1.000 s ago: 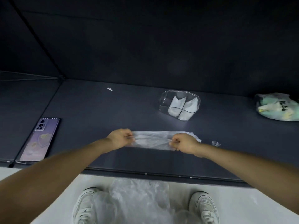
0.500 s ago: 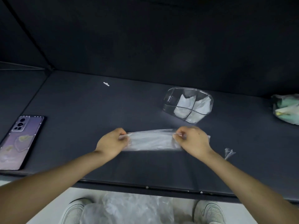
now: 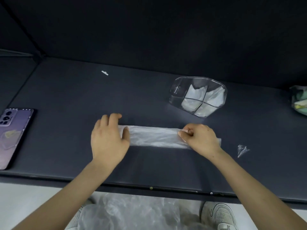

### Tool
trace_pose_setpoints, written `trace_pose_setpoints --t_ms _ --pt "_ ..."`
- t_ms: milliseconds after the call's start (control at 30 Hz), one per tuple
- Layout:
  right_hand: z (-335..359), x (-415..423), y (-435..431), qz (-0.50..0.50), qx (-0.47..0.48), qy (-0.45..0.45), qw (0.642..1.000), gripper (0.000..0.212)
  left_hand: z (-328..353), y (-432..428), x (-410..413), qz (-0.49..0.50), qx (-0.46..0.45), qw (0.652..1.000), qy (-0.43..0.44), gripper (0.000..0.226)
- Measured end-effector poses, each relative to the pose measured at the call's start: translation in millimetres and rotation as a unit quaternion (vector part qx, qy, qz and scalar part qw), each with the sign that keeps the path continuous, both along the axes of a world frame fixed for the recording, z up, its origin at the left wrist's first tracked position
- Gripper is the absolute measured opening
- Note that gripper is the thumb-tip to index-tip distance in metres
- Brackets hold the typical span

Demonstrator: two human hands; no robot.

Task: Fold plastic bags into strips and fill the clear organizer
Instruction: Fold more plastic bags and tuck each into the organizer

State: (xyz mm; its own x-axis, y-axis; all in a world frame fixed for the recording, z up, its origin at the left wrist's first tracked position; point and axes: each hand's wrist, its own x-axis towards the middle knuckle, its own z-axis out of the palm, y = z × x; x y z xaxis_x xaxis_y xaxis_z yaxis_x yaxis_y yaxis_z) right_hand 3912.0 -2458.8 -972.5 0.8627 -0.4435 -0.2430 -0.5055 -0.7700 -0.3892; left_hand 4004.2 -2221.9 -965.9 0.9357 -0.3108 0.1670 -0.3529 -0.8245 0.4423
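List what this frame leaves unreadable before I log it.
Head view:
- Left end of the plastic strip: under the left hand.
- Its right end: partly under the right hand.
- green packet: cut by the right edge.
- phone: cut by the left edge.
- Bag count in the clear organizer: overlapping white folds.

A dark desk (image 3: pixel 66 97) stands against a matte dark wall (image 3: pixel 149 30), above a pale floor (image 3: pixel 25 196), in dim, even light.

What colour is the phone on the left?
The phone is pale purple, with a darker camera block at its far corner. The head view, the only one, shows it.
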Motion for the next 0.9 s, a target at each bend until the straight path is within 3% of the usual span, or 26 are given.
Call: trace_pose_setpoints --t_ms 67,167,367,500,567,633,667,800,900 --pt "-0.4 -0.9 1.8 -0.003 -0.001 0.003 1.000 0.020 -6.4 1.2 -6.3 -0.090 -0.003 0.990 -0.106 0.033" --pt "0.5 -1.3 1.2 -0.006 0.010 -0.002 1.000 0.019 -24.0 -2.3 -14.4 -0.207 0.037 0.974 -0.090 0.042" --pt "2.9 -1.9 -3.3 -0.005 0.041 -0.005 0.999 0.021 -50.8 -12.0 -17.3 -0.229 0.093 0.969 -0.009 0.051" --pt "17.5 -1.0 -8.2 -0.028 0.082 0.028 0.996 0.011 -54.4 -14.6 -17.7 -0.244 0.141 0.959 -0.025 0.050" --pt "22.0 -1.5 2.7 -0.041 -0.058 -0.094 0.993 0.012 -53.8 -14.5 -18.0 -0.247 0.155 0.956 -0.035 0.050" --pt "23.1 -0.9 28.1 -0.030 -0.193 -0.236 0.952 0.023 -54.3 -14.0 -18.0 -0.247 0.160 0.955 -0.036 0.050" --pt "19.9 1.4 42.5 -0.006 -0.213 -0.259 0.942 0.027 -54.6 -14.1 -18.1 -0.248 0.158 0.955 -0.035 0.050" --pt "-22.6 13.2 75.7 0.137 -0.195 -0.140 0.961 0.045 -54.9 -13.9 -18.8 -0.247 0.154 0.956 -0.038 0.051" --pt "-43.5 2.7 65.8 0.149 -0.148 -0.075 0.975 0.053 -57.2 -13.3 -18.3 -0.243 0.158 0.957 -0.032 0.054"
